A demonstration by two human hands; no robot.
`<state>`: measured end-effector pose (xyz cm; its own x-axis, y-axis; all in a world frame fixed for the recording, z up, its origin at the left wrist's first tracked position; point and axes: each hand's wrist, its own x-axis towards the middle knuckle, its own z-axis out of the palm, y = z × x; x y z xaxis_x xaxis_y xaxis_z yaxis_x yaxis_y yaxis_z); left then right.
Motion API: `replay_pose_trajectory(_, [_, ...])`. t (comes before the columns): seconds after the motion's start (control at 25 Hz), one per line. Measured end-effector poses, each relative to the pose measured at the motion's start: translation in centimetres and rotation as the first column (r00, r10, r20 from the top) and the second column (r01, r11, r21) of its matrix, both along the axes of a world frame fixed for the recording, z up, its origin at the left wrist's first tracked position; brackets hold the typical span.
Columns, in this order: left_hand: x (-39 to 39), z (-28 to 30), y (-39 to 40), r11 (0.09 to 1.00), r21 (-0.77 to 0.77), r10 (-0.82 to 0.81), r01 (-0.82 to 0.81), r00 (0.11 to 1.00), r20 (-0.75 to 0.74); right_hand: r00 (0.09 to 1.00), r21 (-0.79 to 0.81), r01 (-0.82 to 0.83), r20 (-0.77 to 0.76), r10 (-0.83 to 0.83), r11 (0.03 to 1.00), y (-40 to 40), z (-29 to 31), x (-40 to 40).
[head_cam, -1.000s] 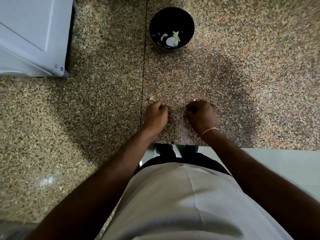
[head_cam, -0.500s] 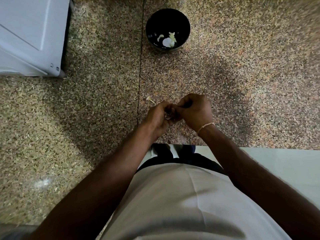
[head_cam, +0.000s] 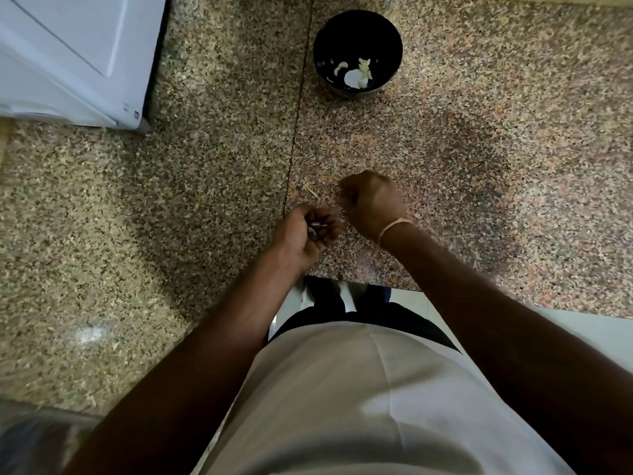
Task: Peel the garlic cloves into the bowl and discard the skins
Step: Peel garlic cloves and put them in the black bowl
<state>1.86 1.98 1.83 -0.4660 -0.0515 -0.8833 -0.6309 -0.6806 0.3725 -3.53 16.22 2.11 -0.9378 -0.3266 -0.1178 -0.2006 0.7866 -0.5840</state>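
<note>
Garlic skins [head_cam: 315, 228] cupped in curled left hand [head_cam: 305, 234] fingers, right hand [head_cam: 371, 204] fisted beside, grip unclear

Dim overhead light; soft shadow pooled mid speckled granite surface [head_cam: 479, 138], faint glare lower left. Right hand [head_cam: 371, 202] motion-blurred. Wide-angle bending at edges.

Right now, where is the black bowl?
In the head view the black bowl stands on the speckled counter at top centre, beyond both hands, right of the white appliance, with pale garlic pieces inside.
</note>
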Motion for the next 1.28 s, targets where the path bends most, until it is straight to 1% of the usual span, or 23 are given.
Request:
replay_pose_trajectory(0.08, [0.1,0.0,-0.1,0.999,-0.038,-0.007,0.007,1.000,0.020,0.972,0.142,-0.207,-0.081,0.220,0.968,-0.3,-0.6,1.3])
replay_pose_trajectory(0.12, [0.3,0.0,-0.2,0.998,-0.058,-0.018,0.019,1.000,0.024,0.952,0.192,-0.264,-0.106,0.287,0.945,-0.2,-0.9,2.0])
replay_pose_trajectory(0.16, [0.4,-0.1,-0.2,0.997,-0.074,-0.033,0.035,0.999,0.027,0.940,0.220,-0.285,-0.127,0.317,0.933,0.2,-1.1,2.6])
replay_pose_trajectory(0.24, [0.4,-0.1,-0.3,0.994,-0.087,-0.061,0.062,0.998,0.017,0.945,0.233,-0.263,-0.135,0.299,0.936,1.0,-1.2,3.1])
replay_pose_trajectory(0.28, [0.4,-0.2,-0.4,0.994,-0.083,-0.067,0.067,0.998,0.009,0.961,0.207,-0.219,-0.123,0.248,0.954,1.1,-1.2,3.0])
replay_pose_trajectory(0.32, [0.2,-0.2,-0.3,0.994,-0.076,-0.081,0.081,0.997,0.000,0.985,0.144,-0.132,-0.095,0.146,0.981,1.3,-1.1,2.9])
replay_pose_trajectory(0.36, [0.1,-0.2,-0.1,0.993,-0.071,-0.094,0.093,0.996,-0.004,1.000,0.056,-0.013,-0.023,0.015,0.998,1.4,-1.0,2.6])
replay_pose_trajectory(0.4, [-0.1,-0.4,0.1,0.992,-0.066,-0.105,0.104,0.994,-0.006,0.992,-0.034,0.105,0.075,-0.103,0.994,1.4,-0.7,2.2])
replay_pose_trajectory(0.44, [-0.3,-0.4,0.4,0.991,-0.062,-0.116,0.115,0.993,-0.010,0.969,-0.110,0.196,0.176,-0.175,0.974,1.4,-0.3,1.9])
replay_pose_trajectory(0.48, [-0.5,-0.4,0.6,0.991,-0.060,-0.124,0.123,0.992,-0.016,0.947,-0.164,0.244,0.250,-0.199,0.956,1.3,0.1,1.9])
replay_pose_trajectory(0.56, [-0.8,-0.4,1.0,0.990,-0.060,-0.130,0.128,0.990,-0.045,0.928,-0.217,0.255,0.330,-0.175,0.942,0.9,1.1,1.9])
replay_pose_trajectory(0.64, [-1.0,-0.3,1.1,0.993,-0.059,-0.111,0.106,0.990,-0.088,0.928,-0.265,0.262,0.332,-0.168,0.928,0.5,2.0,1.8])
replay_pose_trajectory(0.72, [-1.1,-0.3,0.8,0.998,-0.035,-0.049,0.045,0.991,-0.123,0.927,-0.296,0.303,0.311,-0.208,0.906,0.1,2.7,1.3])
replay_pose_trajectory(0.76, [-1.0,-0.4,0.5,1.000,-0.021,-0.014,0.011,0.990,-0.137,0.912,-0.326,0.346,0.335,-0.235,0.880,-0.2,2.9,0.9])
replay_pose_trajectory(0.84, [-0.7,-0.3,-0.5,0.999,0.007,0.054,-0.054,0.989,-0.139,0.837,-0.419,0.480,0.481,-0.261,0.771,-0.8,2.9,-0.1])
replay_pose_trajectory(0.88, [-0.4,-0.2,-1.1,0.997,0.008,0.083,-0.082,0.988,-0.129,0.805,-0.435,0.519,0.537,-0.250,0.736,-1.2,2.9,-0.6])
replay_pose_trajectory(0.92, [-0.1,-0.2,-1.8,0.995,0.001,0.102,-0.103,0.988,-0.117,0.810,-0.424,0.504,0.535,-0.240,0.753,-1.7,2.6,-1.1])
replay_pose_trajectory(0.96, [0.2,-0.2,-2.4,0.993,-0.017,0.115,-0.117,0.988,-0.105,0.854,-0.381,0.428,0.469,-0.228,0.820,-2.2,2.2,-1.6])
replay_pose_trajectory(1.04, [0.7,0.0,-3.4,0.987,-0.044,0.150,-0.154,0.985,-0.089,0.962,-0.234,0.180,0.244,-0.121,0.955,-3.5,1.3,-2.5])
replay_pose_trajectory(1.08, [0.9,0.0,-3.7,0.983,-0.046,0.171,-0.176,0.981,-0.086,0.987,-0.152,0.062,0.157,-0.038,0.986,-4.2,1.0,-2.7])
replay_pose_trajectory(1.12, [1.1,0.0,-3.9,0.981,-0.045,0.187,-0.191,0.979,-0.087,0.993,-0.079,-0.036,0.105,0.044,0.996,-4.8,0.7,-2.8])
replay_pose_trajectory(1.2, [1.3,0.1,-4.0,0.977,-0.057,0.201,-0.208,0.974,-0.103,0.980,0.057,-0.198,0.025,0.197,0.979,-5.8,-0.1,-2.6])
replay_pose_trajectory(1.28, [1.7,0.2,-3.9,0.971,-0.055,0.227,-0.234,0.967,-0.114,0.955,0.119,-0.286,-0.040,0.293,0.951,-5.9,-0.9,-2.0])
